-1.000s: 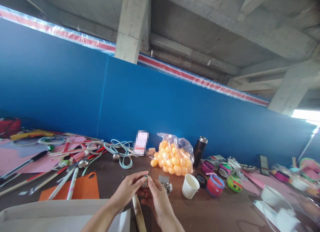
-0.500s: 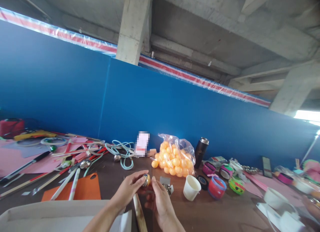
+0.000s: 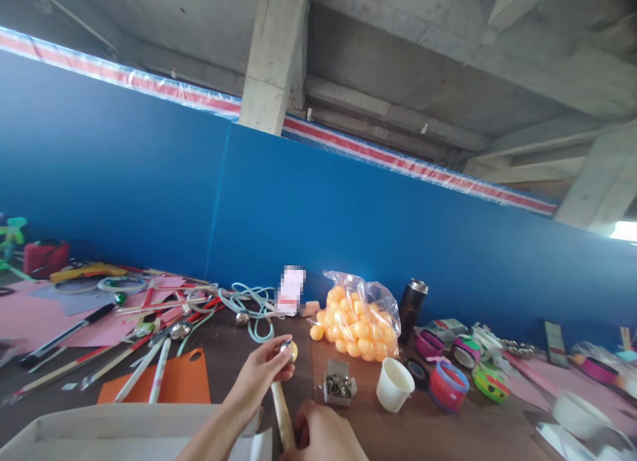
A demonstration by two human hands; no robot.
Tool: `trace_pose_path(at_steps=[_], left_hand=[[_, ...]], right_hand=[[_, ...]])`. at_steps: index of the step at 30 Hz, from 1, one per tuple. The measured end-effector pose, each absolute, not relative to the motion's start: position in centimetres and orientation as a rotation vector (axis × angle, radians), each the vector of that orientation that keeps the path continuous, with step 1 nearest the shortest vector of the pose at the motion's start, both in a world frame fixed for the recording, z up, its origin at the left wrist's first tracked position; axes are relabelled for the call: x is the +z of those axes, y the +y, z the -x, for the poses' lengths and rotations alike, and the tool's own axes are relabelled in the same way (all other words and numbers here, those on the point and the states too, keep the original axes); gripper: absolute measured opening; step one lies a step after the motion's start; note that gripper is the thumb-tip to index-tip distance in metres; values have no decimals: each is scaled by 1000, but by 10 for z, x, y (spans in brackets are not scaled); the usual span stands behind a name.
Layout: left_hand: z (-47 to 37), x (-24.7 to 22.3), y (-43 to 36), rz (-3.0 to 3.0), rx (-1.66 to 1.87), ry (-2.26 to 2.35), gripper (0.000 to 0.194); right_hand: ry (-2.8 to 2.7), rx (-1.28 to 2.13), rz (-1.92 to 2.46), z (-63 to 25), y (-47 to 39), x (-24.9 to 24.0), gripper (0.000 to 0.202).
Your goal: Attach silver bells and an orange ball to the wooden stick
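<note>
My left hand (image 3: 255,377) pinches a yellow-orange ball (image 3: 294,352) together with a shiny silver, rounded piece (image 3: 285,346) between thumb and fingers. Below it, a pale wooden stick (image 3: 281,414) lies on the brown table, pointing towards me. My right hand (image 3: 328,434) is low at the bottom of the view, its curled fingers closed at the near end of that stick; the fingertips are partly hidden. Just beyond my right hand stands a small open box (image 3: 339,400) with tiny metal pieces in it.
A clear bag of orange balls (image 3: 359,328) sits behind, near a black bottle (image 3: 413,310). To the right are a white cup (image 3: 395,385) and a red-and-blue container (image 3: 448,387). On the left lie an orange sheet (image 3: 189,381), sticks, and a white tray (image 3: 124,418).
My right hand has left the ball and moved down to the wooden stick's near end. My left hand keeps the ball and silver piece. The small box is now uncovered.
</note>
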State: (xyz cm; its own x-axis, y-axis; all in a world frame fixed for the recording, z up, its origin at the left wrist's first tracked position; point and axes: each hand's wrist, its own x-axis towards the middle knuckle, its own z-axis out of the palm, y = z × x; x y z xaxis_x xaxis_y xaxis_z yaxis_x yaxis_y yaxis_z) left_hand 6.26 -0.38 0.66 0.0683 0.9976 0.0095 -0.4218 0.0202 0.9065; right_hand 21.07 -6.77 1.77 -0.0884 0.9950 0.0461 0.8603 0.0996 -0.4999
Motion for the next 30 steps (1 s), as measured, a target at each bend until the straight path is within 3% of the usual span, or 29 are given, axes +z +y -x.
trace_pose_path(at_steps=[5, 10, 20, 30], left_hand=[[-62, 6, -3, -942, 1311, 821, 55], [-59, 5, -1, -867, 1343, 819, 54], [-42, 0, 21, -576, 1676, 771, 42], [-37, -2, 29, -443, 1792, 817, 27]], right_hand=[[-1987, 461, 1830, -206, -69, 16, 12], [-1865, 644, 1789, -206, -61, 8, 15], [-1548, 822, 1379, -211, -36, -7, 11], [-1773, 513, 1118, -210, -35, -16, 26]])
